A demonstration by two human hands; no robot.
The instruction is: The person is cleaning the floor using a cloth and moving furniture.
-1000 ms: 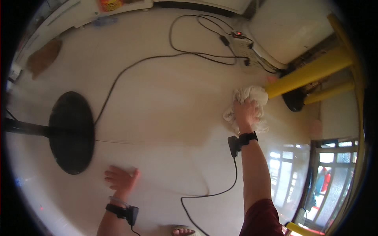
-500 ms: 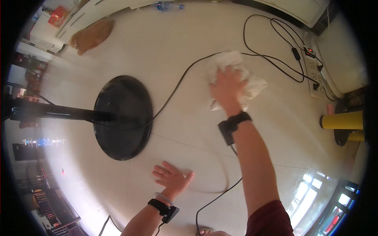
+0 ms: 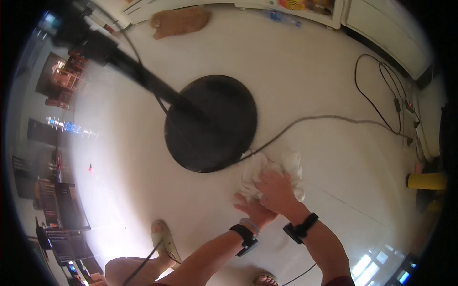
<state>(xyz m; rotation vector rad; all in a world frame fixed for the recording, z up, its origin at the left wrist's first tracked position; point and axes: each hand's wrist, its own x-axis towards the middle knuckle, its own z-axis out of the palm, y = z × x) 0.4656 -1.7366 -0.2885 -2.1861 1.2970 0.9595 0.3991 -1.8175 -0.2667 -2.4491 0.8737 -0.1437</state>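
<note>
A crumpled white cloth [image 3: 291,164] lies on the floor beside a round black base [image 3: 214,124]. My right hand [image 3: 278,192] presses down on the cloth, its fingers sunk into the folds and holding it. Partly covered by the right hand, my left hand [image 3: 253,209] is low at the cloth's near edge with its fingers apart. Whether its fingertips touch the cloth, I cannot tell. A dark cable [image 3: 310,117] runs from the base past the cloth's far side toward the right.
From the base a black pole [image 3: 148,81] leans to the upper left. A tan furry animal [image 3: 180,22] lies by the cabinets, near a plastic bottle [image 3: 282,17]. Looped black cords [image 3: 367,97] lead to a power strip [image 3: 409,125]. A yellow cylinder [image 3: 426,181] stands at right.
My right hand has drawn the cloth nearer, close to the black base. The left hand has come up beside it. The whole view has shifted, and the cable is bent differently.
</note>
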